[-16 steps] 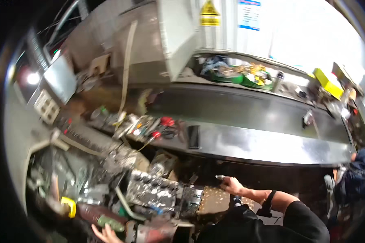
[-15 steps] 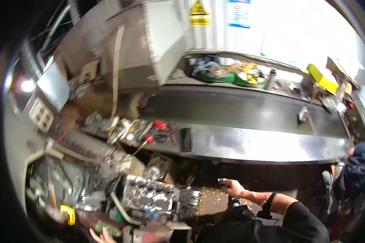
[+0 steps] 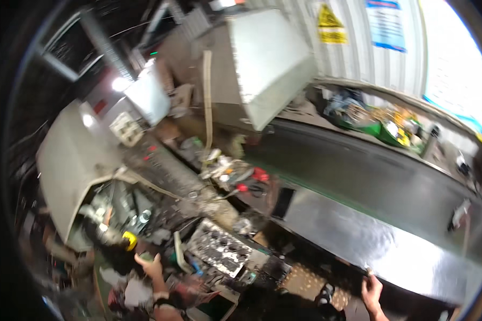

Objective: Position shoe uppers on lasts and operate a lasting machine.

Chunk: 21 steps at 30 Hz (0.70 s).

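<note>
My left hand is at the lower left, thumb and fingers apart, just below a dark bottle-like object with a yellow band. Whether the fingertips touch it is blurred. The band points toward a heap of clear and metallic scraps inside a pale-walled bin. My right hand is closed at the near edge of the shiny metal ledge, pinching a small light piece whose kind I cannot make out.
A dirty white-flecked metal block lies between my arms. Beyond the ledge runs a dark conveyor belt with a small object on it. Red-handled tools and a black phone-like slab sit at its left end. Green trays stand behind.
My view has swung to the left and tilted. The left hand has risen from the lower edge, still beside the dark bottle-like object. My right hand has moved to the ledge's near edge with the small piece.
</note>
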Tool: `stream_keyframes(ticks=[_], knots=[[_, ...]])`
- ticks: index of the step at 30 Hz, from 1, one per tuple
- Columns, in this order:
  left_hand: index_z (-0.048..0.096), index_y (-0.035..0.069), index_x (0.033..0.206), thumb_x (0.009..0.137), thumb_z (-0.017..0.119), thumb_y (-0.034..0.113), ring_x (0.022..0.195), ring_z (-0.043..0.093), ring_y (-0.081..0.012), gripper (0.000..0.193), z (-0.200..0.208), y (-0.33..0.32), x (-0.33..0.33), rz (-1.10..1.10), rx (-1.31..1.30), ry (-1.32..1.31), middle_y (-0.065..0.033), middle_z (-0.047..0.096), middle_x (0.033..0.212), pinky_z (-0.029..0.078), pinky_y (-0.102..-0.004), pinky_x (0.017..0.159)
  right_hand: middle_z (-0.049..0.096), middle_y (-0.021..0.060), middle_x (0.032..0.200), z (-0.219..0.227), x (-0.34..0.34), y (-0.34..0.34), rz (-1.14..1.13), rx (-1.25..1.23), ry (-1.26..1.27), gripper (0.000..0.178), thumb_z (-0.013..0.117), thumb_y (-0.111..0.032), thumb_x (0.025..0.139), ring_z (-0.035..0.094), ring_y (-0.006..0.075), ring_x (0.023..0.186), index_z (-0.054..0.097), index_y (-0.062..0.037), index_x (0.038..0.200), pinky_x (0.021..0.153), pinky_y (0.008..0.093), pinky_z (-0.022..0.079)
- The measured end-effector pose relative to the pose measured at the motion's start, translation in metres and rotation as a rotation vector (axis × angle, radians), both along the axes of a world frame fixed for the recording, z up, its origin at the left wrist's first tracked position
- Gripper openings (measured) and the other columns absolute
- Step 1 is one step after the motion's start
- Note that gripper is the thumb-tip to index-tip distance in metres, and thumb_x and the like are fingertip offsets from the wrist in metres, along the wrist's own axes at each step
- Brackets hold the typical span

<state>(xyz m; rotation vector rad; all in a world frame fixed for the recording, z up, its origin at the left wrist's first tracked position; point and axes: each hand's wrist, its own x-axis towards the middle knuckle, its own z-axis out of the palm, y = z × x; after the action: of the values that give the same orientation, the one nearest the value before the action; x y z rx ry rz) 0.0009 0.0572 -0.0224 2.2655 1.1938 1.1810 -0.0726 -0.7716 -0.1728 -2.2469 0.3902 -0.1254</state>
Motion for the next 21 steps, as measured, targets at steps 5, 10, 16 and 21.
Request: stream_keyframes(ticks=[5,10,16,21], knots=[[0.017,0.016,0.162,0.073,0.088,0.018,0.117,0.059,-0.0544,0.113,0.018,-0.030,0.000,0.043,-0.051,0.029,-0.0341,0.061,0.129,0.047,-0.0565,0.099,0.061,0.0185,0.072,-0.021,0.050,-0.041,0.001,-0.069,-0.024,0.043,0.061,-0.003,0.097,0.060,0.0308,0.061,0.059,0.0011,0.139,0.061,0.0407,0.049],[0.020,0.013,0.162,0.075,0.087,0.017,0.124,0.055,-0.0530,0.110,0.022,-0.040,0.006,-0.004,0.005,-0.030,-0.0346,0.056,0.136,0.045,-0.0548,0.105,0.064,0.0270,0.134,-0.027,0.066,-0.036,0.056,-0.038,-0.050,0.041,0.050,-0.006,0.104,0.064,0.0415,0.121,0.054,0.0022,0.144,0.104,0.0445,0.048],[0.030,0.006,0.156,0.074,0.088,0.012,0.126,0.055,-0.0460,0.101,0.021,-0.035,-0.003,-0.023,0.061,-0.050,-0.0299,0.054,0.139,0.044,-0.0506,0.106,0.067,0.0226,0.131,-0.045,0.081,-0.025,0.031,-0.238,-0.137,0.039,0.045,-0.020,0.107,0.066,0.0413,0.116,0.059,-0.0023,0.139,0.101,0.0452,0.050],[0.043,-0.006,0.146,0.079,0.087,0.012,0.120,0.062,-0.0374,0.083,0.043,-0.099,0.033,-0.112,0.455,-0.081,-0.0227,0.061,0.134,0.048,-0.0464,0.105,0.061,0.0087,0.094,-0.046,0.083,-0.028,-0.069,0.443,0.111,0.039,0.043,-0.032,0.111,0.057,0.0226,0.088,0.063,-0.0003,0.122,0.079,0.0358,0.050]])
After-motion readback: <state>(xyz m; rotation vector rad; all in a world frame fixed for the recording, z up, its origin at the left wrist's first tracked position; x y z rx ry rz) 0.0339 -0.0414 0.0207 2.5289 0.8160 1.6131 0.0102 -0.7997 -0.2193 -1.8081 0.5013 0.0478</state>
